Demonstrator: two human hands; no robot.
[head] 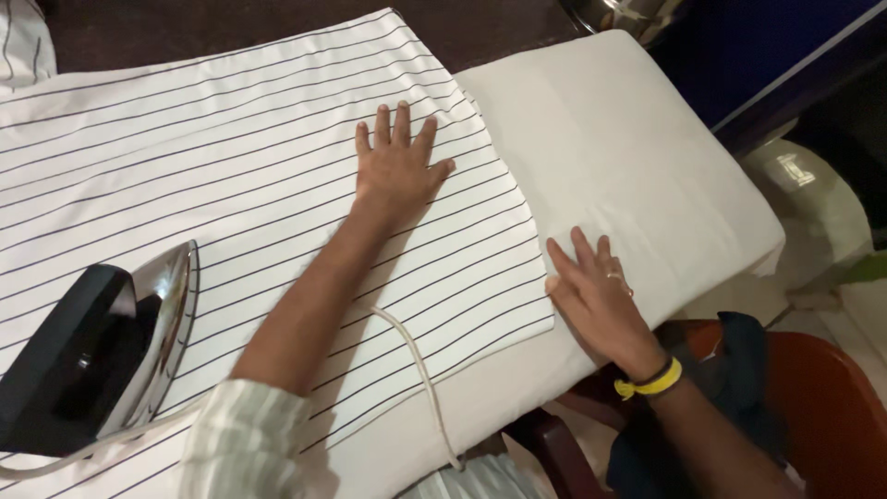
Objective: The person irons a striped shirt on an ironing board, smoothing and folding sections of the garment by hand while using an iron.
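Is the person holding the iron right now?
No: the iron stands alone on the striped cloth, while the left hand and right hand lie flat elsewhere.

Left arm in a pale, thin-striped sleeve (242,434) rolled above the forearm; right wrist ringed by a yellow-and-black band (651,381), a ring (613,275) on one finger.

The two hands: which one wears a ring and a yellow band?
The right hand, flat at the striped cloth's edge; the left hand, spread on the stripes, shows neither.
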